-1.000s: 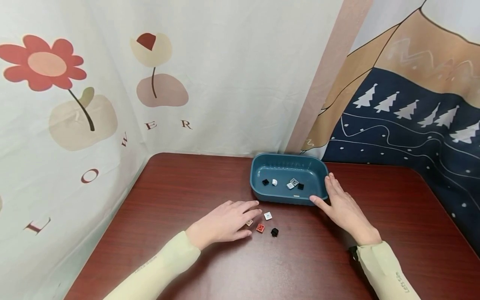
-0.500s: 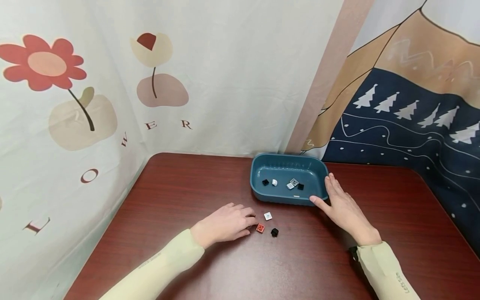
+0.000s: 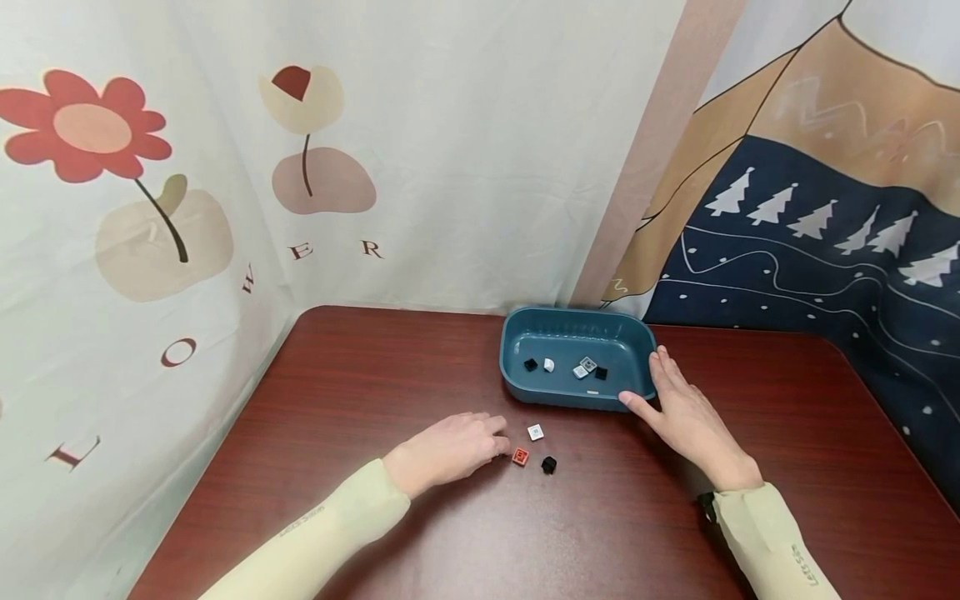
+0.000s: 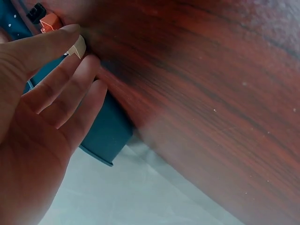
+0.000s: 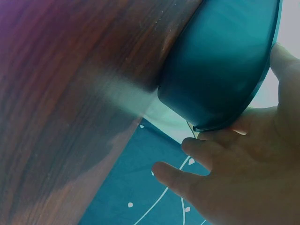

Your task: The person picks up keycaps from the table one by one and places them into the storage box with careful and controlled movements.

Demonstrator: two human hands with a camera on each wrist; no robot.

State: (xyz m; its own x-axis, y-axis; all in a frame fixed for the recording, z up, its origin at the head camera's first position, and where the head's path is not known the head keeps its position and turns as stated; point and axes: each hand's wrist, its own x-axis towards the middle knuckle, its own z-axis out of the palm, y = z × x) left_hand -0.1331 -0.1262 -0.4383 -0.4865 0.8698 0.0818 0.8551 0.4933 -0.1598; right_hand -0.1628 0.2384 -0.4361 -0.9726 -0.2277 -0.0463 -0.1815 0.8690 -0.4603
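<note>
Where the spread fingers of the left grip (image 3: 453, 447) stood around the beige cap (image 4: 79, 46) a second ago, they are now drawn in, the cap pinched between thumb and fingertip; it is thus held, outside the blue tub (image 3: 558, 399), though the cramped wrist view leaves unclear whether it touches the tabletop (image 3: 375, 367); the red cap (image 3: 521, 456), white cap (image 3: 535, 432) and black cap (image 3: 549, 465) lie loose nearby; the right grip (image 3: 693, 429), straight-fingered with its thumb spread apart, rests against the tub's end; the tub looks like smooth, round-cornered plastic; the caps are small, blocky and hard-looking; the tabletop shows glossy reddish wood grain.
</note>
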